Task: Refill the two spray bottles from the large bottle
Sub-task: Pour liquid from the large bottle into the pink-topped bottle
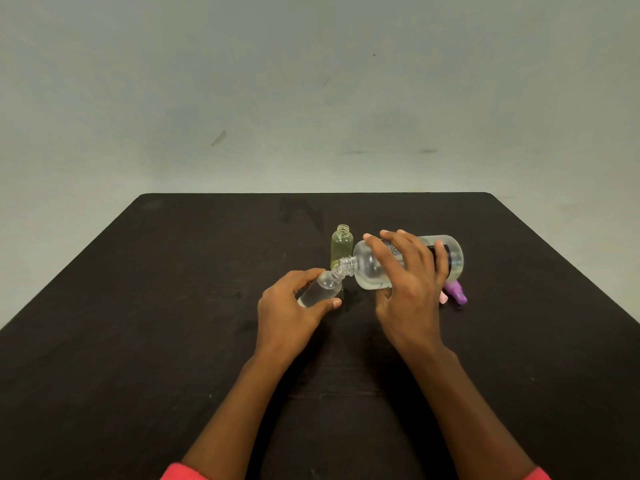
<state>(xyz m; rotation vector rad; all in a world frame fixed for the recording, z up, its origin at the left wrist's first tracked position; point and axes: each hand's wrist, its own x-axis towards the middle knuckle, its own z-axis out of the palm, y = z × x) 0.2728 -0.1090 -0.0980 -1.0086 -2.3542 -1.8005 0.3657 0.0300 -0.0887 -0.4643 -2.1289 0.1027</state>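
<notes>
My right hand (410, 271) grips the large clear bottle (370, 268), tipped almost flat with its open neck pointing left. That neck meets the open threaded mouth of a small clear spray bottle (323, 289), which my left hand (294, 306) holds tilted toward it. Clear liquid lies along the low side of the large bottle. A second small bottle (341, 245), yellowish and uncapped, stands upright just behind the two necks.
A purple spray cap (457, 294) and a pink cap (443, 297) lie on the dark table (173, 306) right of my right hand, partly hidden by it. The table's far edge meets a grey wall (311, 98).
</notes>
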